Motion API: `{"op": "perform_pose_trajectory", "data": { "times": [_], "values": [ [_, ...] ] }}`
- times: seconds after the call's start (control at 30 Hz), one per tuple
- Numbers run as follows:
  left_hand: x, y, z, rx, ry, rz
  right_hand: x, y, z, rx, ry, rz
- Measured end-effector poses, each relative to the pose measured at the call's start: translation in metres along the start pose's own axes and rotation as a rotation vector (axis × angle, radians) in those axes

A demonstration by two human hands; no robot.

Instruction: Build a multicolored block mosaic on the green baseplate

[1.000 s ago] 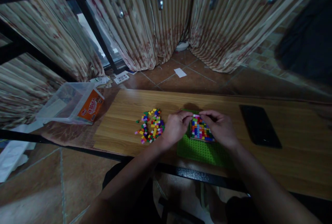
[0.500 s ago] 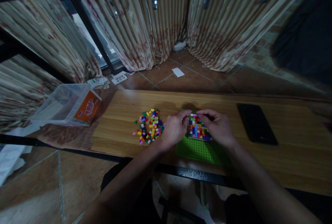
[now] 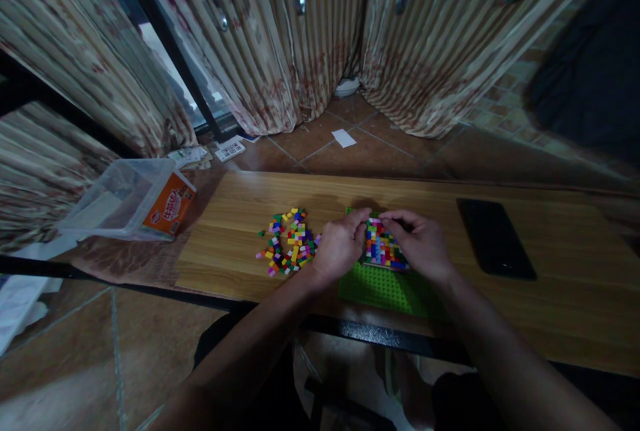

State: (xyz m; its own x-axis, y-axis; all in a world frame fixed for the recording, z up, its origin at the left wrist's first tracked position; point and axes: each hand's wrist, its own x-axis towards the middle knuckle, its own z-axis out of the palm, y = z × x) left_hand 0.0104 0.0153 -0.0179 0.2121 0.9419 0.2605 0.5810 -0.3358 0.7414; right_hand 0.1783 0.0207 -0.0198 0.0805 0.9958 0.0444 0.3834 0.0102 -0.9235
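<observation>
A green studded baseplate [image 3: 385,291] lies near the front edge of a wooden board [image 3: 240,204]. A block of many small coloured bricks [image 3: 381,248] covers its far part. My left hand [image 3: 340,248] rests at the block's left side, fingers curled and pinched at its far left corner. My right hand [image 3: 420,244] sits at the block's right side, thumb and forefinger pinched at the far edge. What the fingertips hold is too small to see. A loose pile of small coloured bricks [image 3: 289,241] lies just left of my left hand.
A black phone [image 3: 495,238] lies flat on the board to the right. A clear plastic box with an orange label [image 3: 135,201] stands off the board's left end. Striped curtains hang behind; papers lie on the tiled floor.
Both hands stay at the far edge of the brick block with only slight finger movement. The view has shifted a little.
</observation>
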Motion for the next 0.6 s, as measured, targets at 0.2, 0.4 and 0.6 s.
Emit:
{"op": "perform_pose_trajectory", "data": {
  "times": [0.2, 0.4, 0.6],
  "values": [
    [-0.0008, 0.0014, 0.0005, 0.064, -0.006, 0.018, -0.0006, 0.0007, 0.0016, -0.001, -0.001, -0.038],
    [-0.0002, 0.0043, 0.002, 0.055, 0.047, -0.003, -0.0037, -0.0029, 0.0028, -0.054, 0.021, -0.144],
    [-0.0029, 0.0045, 0.0031, 0.06, 0.018, -0.009, -0.0074, -0.0087, 0.0008, -0.191, 0.006, -0.428]
  ]
}}
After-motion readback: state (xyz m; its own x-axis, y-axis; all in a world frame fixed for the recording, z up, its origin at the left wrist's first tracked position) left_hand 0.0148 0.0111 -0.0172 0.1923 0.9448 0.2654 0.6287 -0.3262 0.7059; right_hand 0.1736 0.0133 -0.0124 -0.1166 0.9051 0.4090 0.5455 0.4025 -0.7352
